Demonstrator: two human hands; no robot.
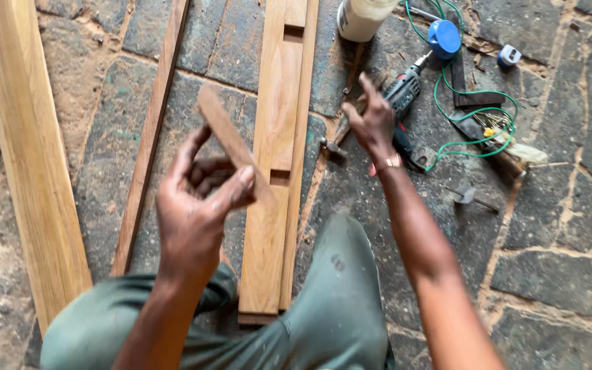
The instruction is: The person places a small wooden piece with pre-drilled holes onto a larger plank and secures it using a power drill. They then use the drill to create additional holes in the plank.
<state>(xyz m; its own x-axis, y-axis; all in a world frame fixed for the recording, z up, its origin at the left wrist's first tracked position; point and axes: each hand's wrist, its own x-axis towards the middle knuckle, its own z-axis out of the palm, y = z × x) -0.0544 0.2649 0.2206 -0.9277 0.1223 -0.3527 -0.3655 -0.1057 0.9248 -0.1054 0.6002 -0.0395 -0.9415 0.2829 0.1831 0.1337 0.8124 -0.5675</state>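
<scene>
While the left hand (196, 205) is gripping a short, flat strip of brown wood (231, 144) between thumb and curled fingers, it is holding that strip tilted above the stone floor, its upper end pointing up and to the left. Just behind the strip, a long pale wooden board with rectangular notches cut into it (279, 171) is lying lengthwise on the grey stone paving (556, 226), its near end reaching toward the person's knees in green trousers (337, 301).

Further right, the right hand (373, 122) is stretching out with fingers spread and loose, clasping nothing, and is hovering just over a dark power drill with a green body (405, 103) and beside a hammer with a metal head (335, 140); whether the fingertips are touching either tool is not clear. A thin bracelet (388, 164) is sitting on that wrist.

Beyond the drill, a green cable (477, 123) is looping across the floor near a round blue cap (444, 38) and a white plastic bottle (363, 17). To the far left, a wide pale plank (29, 157) and a narrow reddish batten (151, 130) are lying side by side, apart from each other.
</scene>
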